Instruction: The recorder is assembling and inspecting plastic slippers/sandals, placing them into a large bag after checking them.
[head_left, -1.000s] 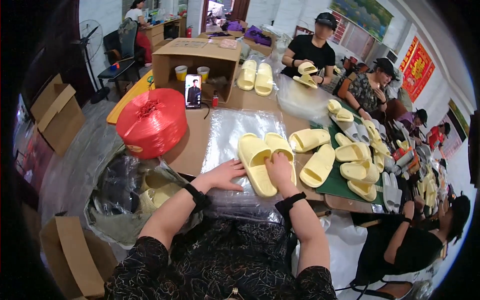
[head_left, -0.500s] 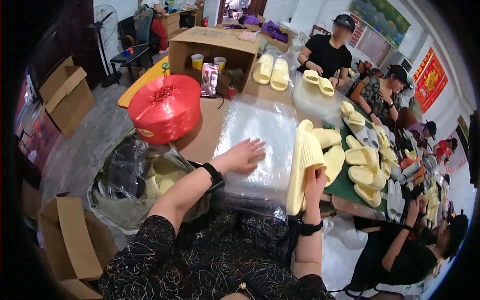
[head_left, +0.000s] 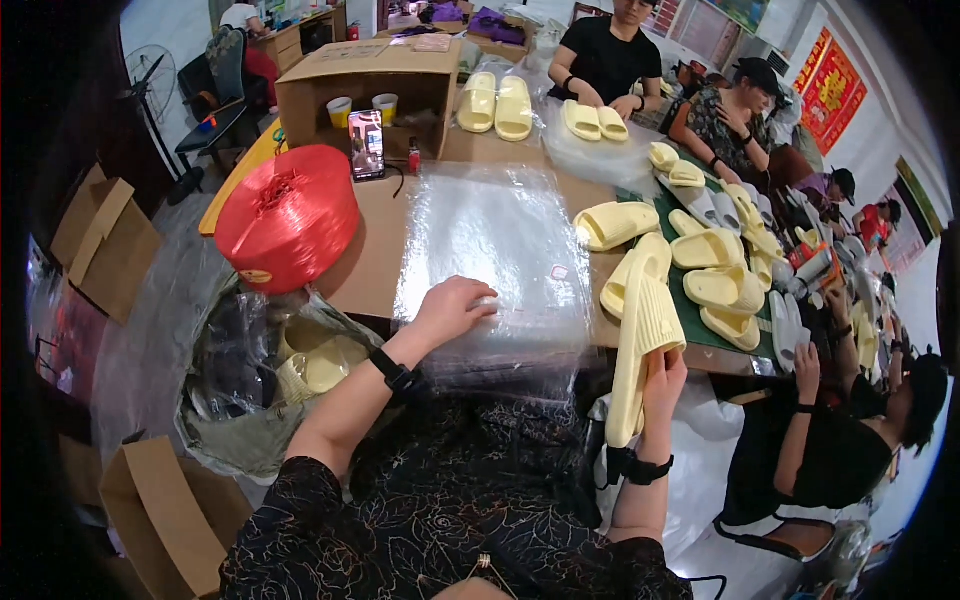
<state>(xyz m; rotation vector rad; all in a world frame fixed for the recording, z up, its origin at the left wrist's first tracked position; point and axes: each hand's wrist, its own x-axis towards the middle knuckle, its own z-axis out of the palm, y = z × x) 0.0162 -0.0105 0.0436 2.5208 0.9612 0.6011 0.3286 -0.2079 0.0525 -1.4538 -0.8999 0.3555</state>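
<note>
A stack of clear plastic bags (head_left: 485, 220) lies in front of me at the table's near edge. On its near part rests my left hand (head_left: 455, 308), fingers bent and drawn together on the top bag; the thumb is mostly hidden. My right hand (head_left: 664, 385) grips a pale yellow slipper (head_left: 640, 365) by its ribbed strap, holding it upright, toe up, to the right of the stack. Just beyond it, more yellow slippers (head_left: 616, 226) lie on the table.
A big red roll of plastic twine (head_left: 288, 220) stands left, before an open carton (head_left: 370, 75) and a propped phone (head_left: 367, 145). A bag of slippers (head_left: 240, 400) is below it. Several co-workers sit along the slipper-covered green surface (head_left: 690, 310) at right.
My left hand has gone from flat and spread to bent, drawn-in fingers on the bags. The slipper in my right hand has come lower and nearer me. The view has shifted.
</note>
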